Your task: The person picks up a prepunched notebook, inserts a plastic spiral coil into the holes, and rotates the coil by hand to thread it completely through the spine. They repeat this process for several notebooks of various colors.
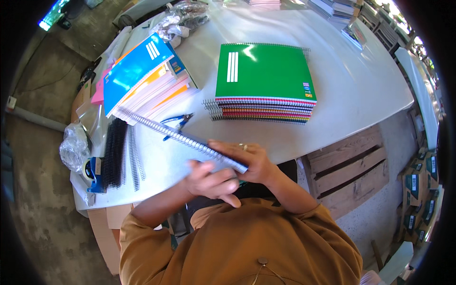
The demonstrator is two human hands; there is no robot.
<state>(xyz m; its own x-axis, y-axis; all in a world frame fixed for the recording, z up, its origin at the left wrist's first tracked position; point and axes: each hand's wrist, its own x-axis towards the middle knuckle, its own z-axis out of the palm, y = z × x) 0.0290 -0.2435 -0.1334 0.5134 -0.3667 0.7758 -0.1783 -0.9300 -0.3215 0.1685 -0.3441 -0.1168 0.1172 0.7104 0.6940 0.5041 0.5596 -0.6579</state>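
A spiral-bound notebook [190, 142] is held nearly edge-on above the near part of the table, its wire coil running along the upper edge. My right hand [249, 159] grips its near right end, fingers laid along the far face. Just below that end, my left hand [213, 181] has its fingers apart, slightly blurred, with nothing visible in it. Whether it touches the notebook I cannot tell. Blue-handled pliers [178, 124] lie beyond the coil. A stack of spiral notebooks with a green cover [266, 71] on top stands further back.
At the left, a blue cover [137, 66] tops a fanned pile of unbound pages. Black coils [115, 154] and a tape dispenser [95, 175] lie near the left edge. Plastic wrap [183, 21] sits at the back. A wooden pallet [351, 166] is on the floor at right.
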